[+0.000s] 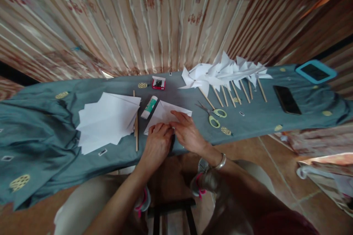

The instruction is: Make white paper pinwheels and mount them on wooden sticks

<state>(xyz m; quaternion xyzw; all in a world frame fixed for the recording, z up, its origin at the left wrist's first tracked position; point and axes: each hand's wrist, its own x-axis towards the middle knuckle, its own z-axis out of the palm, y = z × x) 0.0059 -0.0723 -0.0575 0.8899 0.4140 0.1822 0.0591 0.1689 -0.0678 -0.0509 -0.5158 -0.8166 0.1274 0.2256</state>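
Note:
A white sheet of paper (163, 112) with a folded, creased look lies on the cloth in front of me. My left hand (158, 137) is closed at its near edge, fingers curled and pressed on the paper. Right beside it, my right hand (189, 130) has its thumb and fingers on the same sheet, the index finger reaching across it. The two hands nearly touch, and hide the near part of the sheet. Just to the left lies a green-and-white glue stick (149, 107). Scissors (213, 114) with pale green handles rest to the right.
A stack of white paper (107, 121) lies left, partly over wooden sticks (136, 132). A small red box (159, 83) of dark pins sits behind. Several paper pinwheels (220, 71) on sticks lie back right. Farther right are a phone (287, 100) and a blue-framed tablet (316, 71).

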